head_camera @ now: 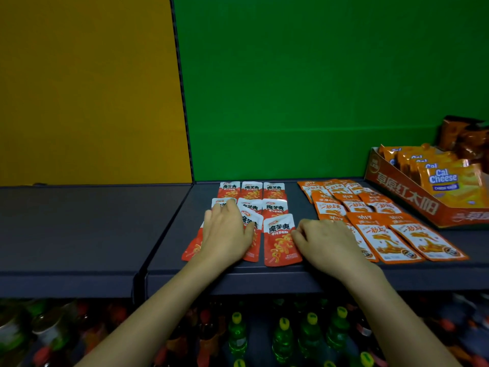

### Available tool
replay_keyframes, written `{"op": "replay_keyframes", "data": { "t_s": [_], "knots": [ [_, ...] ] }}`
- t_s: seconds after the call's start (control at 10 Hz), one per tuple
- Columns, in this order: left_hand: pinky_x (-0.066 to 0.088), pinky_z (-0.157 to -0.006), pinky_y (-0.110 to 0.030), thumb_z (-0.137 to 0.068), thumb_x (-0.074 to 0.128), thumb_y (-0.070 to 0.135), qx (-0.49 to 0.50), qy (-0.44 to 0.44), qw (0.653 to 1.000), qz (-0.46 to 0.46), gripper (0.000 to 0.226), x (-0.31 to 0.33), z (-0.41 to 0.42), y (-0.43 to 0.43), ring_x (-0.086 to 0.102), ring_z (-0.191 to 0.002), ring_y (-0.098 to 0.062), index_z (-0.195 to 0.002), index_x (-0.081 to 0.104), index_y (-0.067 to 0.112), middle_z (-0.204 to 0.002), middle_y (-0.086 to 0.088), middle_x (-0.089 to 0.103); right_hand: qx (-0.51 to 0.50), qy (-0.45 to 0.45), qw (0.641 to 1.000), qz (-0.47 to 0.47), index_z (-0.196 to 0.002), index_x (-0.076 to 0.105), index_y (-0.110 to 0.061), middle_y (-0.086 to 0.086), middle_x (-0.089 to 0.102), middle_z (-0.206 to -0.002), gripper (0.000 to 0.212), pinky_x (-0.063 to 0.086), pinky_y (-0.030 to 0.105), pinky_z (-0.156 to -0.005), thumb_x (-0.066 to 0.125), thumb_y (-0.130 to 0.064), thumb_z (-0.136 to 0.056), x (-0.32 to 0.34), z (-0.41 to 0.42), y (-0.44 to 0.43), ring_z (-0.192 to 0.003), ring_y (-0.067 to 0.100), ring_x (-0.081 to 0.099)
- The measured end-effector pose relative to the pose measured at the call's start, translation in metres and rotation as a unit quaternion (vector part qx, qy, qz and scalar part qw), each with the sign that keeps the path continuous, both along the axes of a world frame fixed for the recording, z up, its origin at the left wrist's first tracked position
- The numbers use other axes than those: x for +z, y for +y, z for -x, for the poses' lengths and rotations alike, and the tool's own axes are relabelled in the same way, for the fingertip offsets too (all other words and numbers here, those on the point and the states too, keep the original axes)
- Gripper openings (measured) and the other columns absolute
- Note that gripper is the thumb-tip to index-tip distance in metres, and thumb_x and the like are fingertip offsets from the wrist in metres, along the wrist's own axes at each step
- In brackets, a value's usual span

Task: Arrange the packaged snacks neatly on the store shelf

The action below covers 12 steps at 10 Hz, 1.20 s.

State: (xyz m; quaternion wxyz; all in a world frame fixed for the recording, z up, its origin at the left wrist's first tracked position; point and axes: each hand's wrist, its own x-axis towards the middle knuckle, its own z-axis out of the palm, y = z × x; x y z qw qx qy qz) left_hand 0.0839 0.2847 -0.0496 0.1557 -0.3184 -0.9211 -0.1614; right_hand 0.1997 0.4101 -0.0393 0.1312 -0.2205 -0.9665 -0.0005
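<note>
Several red and white snack packets (251,192) lie in rows on the dark shelf (169,245). My left hand (227,231) lies flat over the front left packets of that group, fingers stretched toward the middle row. The front right red packet (280,242) lies slightly tilted, and my right hand (325,242) rests beside its right edge with fingers curled, fingertips touching it. Several orange packets (383,226) lie in overlapping rows to the right, partly under my right hand.
An orange display box (407,200) holding Cal Cheese packs (444,181) stands at the right of the shelf, with brown bags (465,139) behind it. Yellow and green back panels rise behind. Bottles (283,337) fill the lower shelf.
</note>
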Motion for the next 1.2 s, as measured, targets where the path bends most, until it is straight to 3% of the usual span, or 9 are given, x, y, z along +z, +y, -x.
{"op": "replay_keyframes", "data": {
  "t_s": [0.2, 0.4, 0.5, 0.6, 0.7, 0.8, 1.0, 1.1, 1.2],
  "knots": [
    [0.029, -0.099, -0.035, -0.096, 0.031, 0.046, 0.031, 0.084, 0.988, 0.127, 0.048, 0.002, -0.002, 0.002, 0.040, -0.119, -0.026, -0.121, 0.045, 0.008, -0.125, -0.010, 0.051, -0.014, -0.022, 0.999, -0.045, -0.106, 0.058, -0.016, 0.005, 0.066, -0.108, 0.037, 0.035, 0.037, -0.090, 0.028, -0.036, -0.100, -0.001, 0.003, -0.004, -0.101, 0.025, 0.059],
    [0.029, -0.099, -0.031, -0.096, 0.033, 0.048, -0.027, 0.098, 0.992, 0.079, 0.048, 0.005, 0.012, -0.016, 0.037, -0.121, -0.021, -0.128, 0.045, 0.014, -0.130, -0.004, 0.047, -0.003, 0.030, 0.999, -0.032, -0.106, 0.054, -0.018, 0.001, 0.061, -0.110, 0.031, 0.036, 0.033, -0.089, 0.036, -0.041, -0.097, 0.001, 0.002, -0.003, -0.102, 0.020, 0.057],
    [0.027, -0.106, -0.030, -0.093, 0.039, 0.052, -0.118, -0.006, 0.993, 0.021, 0.054, 0.004, 0.025, -0.041, 0.033, -0.130, -0.014, -0.135, 0.043, 0.018, -0.139, 0.002, 0.044, 0.069, 0.073, 0.994, 0.052, -0.123, 0.049, -0.019, -0.001, 0.052, -0.125, 0.034, 0.036, 0.028, -0.095, 0.037, -0.039, -0.098, -0.001, 0.002, -0.002, -0.114, 0.016, 0.049],
    [0.012, -0.116, -0.030, -0.077, 0.028, 0.076, -0.160, -0.110, 0.980, 0.029, 0.085, -0.004, 0.029, -0.057, 0.014, -0.144, -0.011, -0.147, 0.025, 0.027, -0.155, 0.006, 0.022, 0.122, 0.029, 0.984, 0.130, -0.147, 0.025, -0.018, -0.001, 0.025, -0.155, 0.055, 0.021, 0.027, -0.113, 0.031, -0.044, -0.099, -0.007, 0.008, -0.009, -0.142, 0.013, 0.024],
    [0.000, -0.117, -0.026, -0.083, 0.024, 0.073, -0.148, -0.117, 0.978, 0.083, 0.080, -0.012, 0.026, -0.057, -0.005, -0.146, -0.009, -0.149, 0.007, 0.032, -0.159, 0.008, -0.001, 0.125, -0.002, 0.979, 0.160, -0.152, 0.008, -0.022, -0.007, 0.002, -0.160, 0.062, 0.008, 0.024, -0.117, 0.026, -0.048, -0.099, -0.014, 0.015, -0.016, -0.147, 0.007, 0.003],
    [-0.001, -0.118, -0.028, -0.094, 0.027, 0.056, -0.132, -0.119, 0.980, 0.093, 0.066, -0.014, 0.022, -0.051, -0.009, -0.146, -0.010, -0.150, 0.001, 0.032, -0.158, 0.008, -0.008, 0.114, -0.028, 0.981, 0.157, -0.152, 0.009, -0.021, -0.005, 0.000, -0.161, 0.061, 0.006, 0.025, -0.117, 0.025, -0.048, -0.099, -0.018, 0.021, -0.015, -0.148, 0.009, 0.001],
    [-0.002, -0.120, -0.031, -0.097, 0.022, 0.053, -0.097, -0.105, 0.983, 0.114, 0.063, -0.016, 0.018, -0.042, -0.010, -0.146, -0.013, -0.150, 0.000, 0.028, -0.158, 0.006, -0.010, 0.116, -0.041, 0.979, 0.162, -0.152, 0.012, -0.022, -0.005, 0.004, -0.161, 0.060, 0.006, 0.026, -0.118, 0.026, -0.047, -0.099, -0.018, 0.023, -0.009, -0.148, 0.010, 0.002],
    [-0.004, -0.119, -0.031, -0.097, 0.022, 0.052, -0.099, -0.113, 0.984, 0.097, 0.062, -0.016, 0.016, -0.040, -0.010, -0.146, -0.012, -0.150, 0.001, 0.028, -0.158, 0.006, -0.009, 0.120, -0.024, 0.976, 0.178, -0.152, 0.012, -0.022, -0.006, 0.005, -0.160, 0.060, 0.006, 0.025, -0.118, 0.027, -0.048, -0.099, -0.020, 0.022, -0.009, -0.148, 0.009, 0.002],
    [-0.005, -0.118, -0.029, -0.094, 0.023, 0.058, -0.097, -0.077, 0.992, 0.012, 0.065, -0.013, 0.016, -0.043, -0.002, -0.146, -0.008, -0.150, 0.011, 0.026, -0.159, 0.007, 0.004, 0.137, 0.019, 0.975, 0.174, -0.152, 0.012, -0.021, -0.007, 0.006, -0.160, 0.059, 0.002, 0.020, -0.116, 0.028, -0.045, -0.100, -0.012, 0.014, -0.007, -0.147, 0.005, 0.001]
  ]
}}
